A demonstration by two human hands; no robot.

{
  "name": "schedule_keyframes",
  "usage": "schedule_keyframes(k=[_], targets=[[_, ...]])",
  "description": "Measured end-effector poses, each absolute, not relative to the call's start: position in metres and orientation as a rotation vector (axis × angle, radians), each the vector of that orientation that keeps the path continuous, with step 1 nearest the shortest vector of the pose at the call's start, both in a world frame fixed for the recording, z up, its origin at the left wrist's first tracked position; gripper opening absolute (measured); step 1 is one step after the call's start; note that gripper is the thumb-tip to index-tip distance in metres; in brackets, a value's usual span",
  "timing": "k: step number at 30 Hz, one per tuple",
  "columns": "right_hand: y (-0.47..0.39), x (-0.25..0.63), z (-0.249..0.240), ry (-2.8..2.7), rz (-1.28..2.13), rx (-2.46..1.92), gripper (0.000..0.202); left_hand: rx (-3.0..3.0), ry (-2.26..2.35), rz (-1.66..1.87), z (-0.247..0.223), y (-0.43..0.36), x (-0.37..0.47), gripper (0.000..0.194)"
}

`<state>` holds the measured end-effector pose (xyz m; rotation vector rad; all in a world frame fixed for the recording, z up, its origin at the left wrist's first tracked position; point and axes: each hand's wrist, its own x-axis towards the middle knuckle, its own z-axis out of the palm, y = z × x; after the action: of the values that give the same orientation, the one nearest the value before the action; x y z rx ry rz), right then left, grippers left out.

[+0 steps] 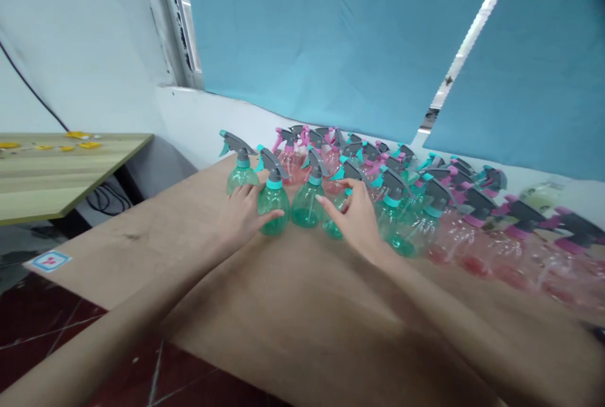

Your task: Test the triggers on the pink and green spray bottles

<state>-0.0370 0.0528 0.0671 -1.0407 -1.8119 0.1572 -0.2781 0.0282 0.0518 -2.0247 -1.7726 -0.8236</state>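
Note:
My left hand [246,210] is curved round the lower left side of a green spray bottle [274,208], its thumb across the front. Just behind that hand stands another green bottle [241,175] at the left end. A third green bottle [308,204] stands upright between my hands. My right hand [352,208] has its thumb beside this bottle and its fingers bent over a further green bottle [333,225], which it partly hides. Whether the right fingertips grip that bottle is unclear.
Several green and pink spray bottles [472,224] stand in rows on the brown table [283,306], rightward along the wall. A wooden table [85,174] with yellow pieces [78,135] is at the left. A blue curtain [354,48] hangs behind.

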Motion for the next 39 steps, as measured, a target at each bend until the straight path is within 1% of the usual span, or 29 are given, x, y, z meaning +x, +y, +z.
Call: schedule_keyframes(k=[6, 12, 14, 19, 22, 27, 29, 31, 33, 35, 37, 39], targets=[[0.059, -0.051, 0.067, -1.942, 0.273, -1.219, 0.069, -2.026, -1.828, -0.674, 0.074, 0.040, -0.270, 0.055], [0.067, -0.063, 0.071, -2.030, 0.384, -1.374, 0.082, -1.987, -1.851, -0.538, 0.092, 0.040, -0.260, 0.046], [0.070, -0.066, 0.071, -2.045, 0.419, -1.401, 0.085, -1.963, -1.870, -0.496, 0.094, 0.042, -0.259, 0.048], [0.077, -0.070, 0.067, -2.045, 0.439, -1.376, 0.081, -1.962, -1.815, -0.456, 0.094, 0.048, -0.260, 0.058], [0.079, -0.071, 0.066, -2.045, 0.441, -1.369, 0.080, -1.969, -1.809, -0.448, 0.091, 0.052, -0.262, 0.059], [0.077, -0.069, 0.069, -2.059, 0.452, -1.356, 0.076, -1.946, -1.805, -0.600, 0.078, 0.051, -0.270, 0.064], [0.074, -0.068, 0.069, -2.063, 0.451, -1.349, 0.077, -1.924, -1.794, -0.652, 0.074, 0.043, -0.270, 0.065], [0.069, -0.067, 0.068, -2.063, 0.445, -1.341, 0.079, -1.912, -1.762, -0.732, 0.071, 0.030, -0.267, 0.061], [0.063, -0.065, 0.067, -2.069, 0.414, -1.331, 0.079, -1.981, -1.710, -0.786, 0.068, 0.015, -0.261, 0.057], [0.054, -0.062, 0.065, -2.089, 0.363, -1.328, 0.079, -2.073, -1.681, -0.816, 0.062, 0.004, -0.253, 0.057], [0.043, -0.055, 0.064, -2.122, 0.323, -1.323, 0.077, -2.186, -1.660, -0.822, 0.053, -0.003, -0.245, 0.061], [0.032, -0.043, 0.063, -2.163, 0.331, -1.283, 0.075, -2.323, -1.680, -0.847, 0.042, -0.006, -0.236, 0.071]])
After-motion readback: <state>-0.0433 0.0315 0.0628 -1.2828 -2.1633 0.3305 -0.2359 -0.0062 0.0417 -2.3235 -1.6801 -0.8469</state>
